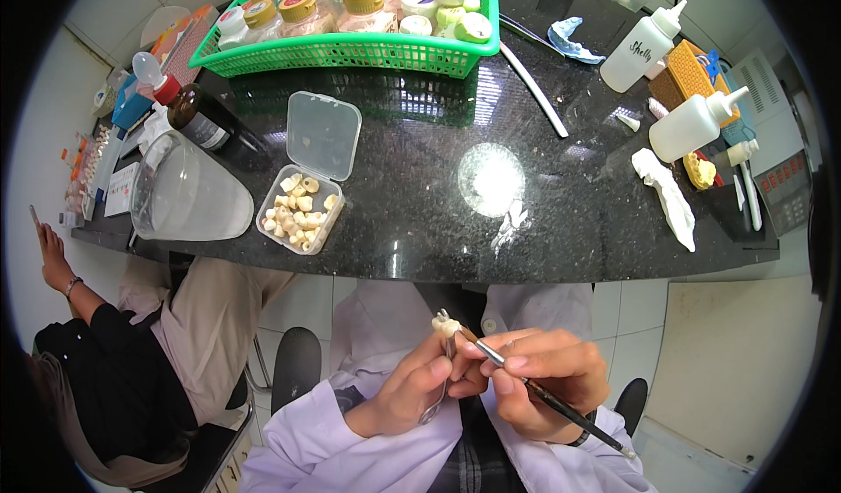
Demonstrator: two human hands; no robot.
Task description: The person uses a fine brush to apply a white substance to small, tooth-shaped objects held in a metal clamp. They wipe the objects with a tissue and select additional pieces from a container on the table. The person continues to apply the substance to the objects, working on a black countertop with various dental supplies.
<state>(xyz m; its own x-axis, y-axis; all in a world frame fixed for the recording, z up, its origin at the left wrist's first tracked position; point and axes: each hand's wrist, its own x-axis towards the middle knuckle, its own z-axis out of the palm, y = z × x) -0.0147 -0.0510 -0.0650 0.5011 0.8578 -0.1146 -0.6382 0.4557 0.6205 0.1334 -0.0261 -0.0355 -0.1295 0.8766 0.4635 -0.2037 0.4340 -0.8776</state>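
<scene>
- Over the lap, near the worktop (pixel 403 221), sits a cream tooth-like piece (pixel 447 327) at a metal holder's (pixel 431 412) tip;
- left hand's (pixel 401 395) grip squeezes the holder; right hand's (pixel 557 369) grip pinches a brush (pixel 561 405);
- a hard brush poke could knock the piece off

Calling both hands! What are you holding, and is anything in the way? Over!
Left hand: closed on metal tool, cream tooth-shaped piece at its tip. Right hand: holding brush, bristles right by the piece. Nothing visible blocking the brush.
</scene>
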